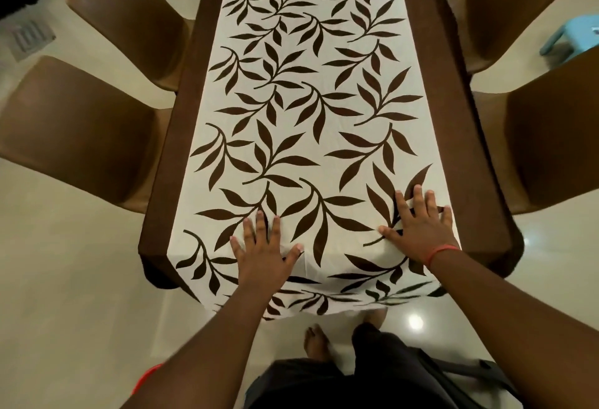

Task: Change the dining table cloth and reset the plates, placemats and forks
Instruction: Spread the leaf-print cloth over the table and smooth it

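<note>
— Nearest: left hand [262, 258] and right hand [418, 233], fingers spread, pressed flat on cream cloth with brown leaf print [311, 110].

— Lies where?

— Spread over tabletop with brown border [171, 162], long axis running straight away; near edge hanging just below both palms. Probably smoothing.

— Plates, placemats, forks?

— None in view; four brown chairs [81, 136] alongside.

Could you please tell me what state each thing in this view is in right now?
Cloth: spread along the table, near end hanging over the edge, a small bulge by the right hand.
Left hand: flat, fingers spread, pressing the cloth.
Right hand: flat, fingers spread, pressing the cloth.
Chairs: four, pushed in at the sides, unoccupied.
Plates, placemats, forks: none in view.
</note>
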{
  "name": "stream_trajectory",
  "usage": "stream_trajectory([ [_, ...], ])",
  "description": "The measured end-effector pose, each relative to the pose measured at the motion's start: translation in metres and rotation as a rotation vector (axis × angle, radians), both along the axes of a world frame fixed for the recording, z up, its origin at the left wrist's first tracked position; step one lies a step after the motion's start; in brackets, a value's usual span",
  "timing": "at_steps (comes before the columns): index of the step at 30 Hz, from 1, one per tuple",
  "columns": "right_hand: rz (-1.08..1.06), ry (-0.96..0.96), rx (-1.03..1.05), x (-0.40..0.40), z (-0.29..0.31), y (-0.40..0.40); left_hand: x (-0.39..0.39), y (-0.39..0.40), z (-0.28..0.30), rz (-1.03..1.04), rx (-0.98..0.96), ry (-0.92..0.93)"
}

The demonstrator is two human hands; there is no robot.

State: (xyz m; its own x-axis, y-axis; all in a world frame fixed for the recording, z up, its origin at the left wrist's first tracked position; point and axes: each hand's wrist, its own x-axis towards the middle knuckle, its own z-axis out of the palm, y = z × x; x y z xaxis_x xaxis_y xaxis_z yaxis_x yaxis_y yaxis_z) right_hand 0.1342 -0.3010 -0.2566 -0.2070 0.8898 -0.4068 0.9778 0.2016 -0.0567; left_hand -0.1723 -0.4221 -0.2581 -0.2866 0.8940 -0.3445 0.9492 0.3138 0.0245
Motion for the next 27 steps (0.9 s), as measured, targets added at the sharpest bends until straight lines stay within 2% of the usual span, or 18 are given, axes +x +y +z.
stream_trajectory([
  [5,-0.058,0.099,-0.037,0.006,0.012,-0.002,0.005,0.005,0.009,0.011,0.047,-0.032],
  [15,-0.169,0.12,-0.014,0.062,0.039,0.006,0.067,0.064,0.034,-0.188,0.049,-0.003],
  [21,-0.111,0.17,-0.024,0.101,0.057,0.074,0.15,0.136,0.047,-0.239,-0.007,0.005],
  [27,0.109,0.173,-0.103,0.15,0.06,0.124,0.249,0.179,0.042,-0.105,-0.179,-0.072],
])
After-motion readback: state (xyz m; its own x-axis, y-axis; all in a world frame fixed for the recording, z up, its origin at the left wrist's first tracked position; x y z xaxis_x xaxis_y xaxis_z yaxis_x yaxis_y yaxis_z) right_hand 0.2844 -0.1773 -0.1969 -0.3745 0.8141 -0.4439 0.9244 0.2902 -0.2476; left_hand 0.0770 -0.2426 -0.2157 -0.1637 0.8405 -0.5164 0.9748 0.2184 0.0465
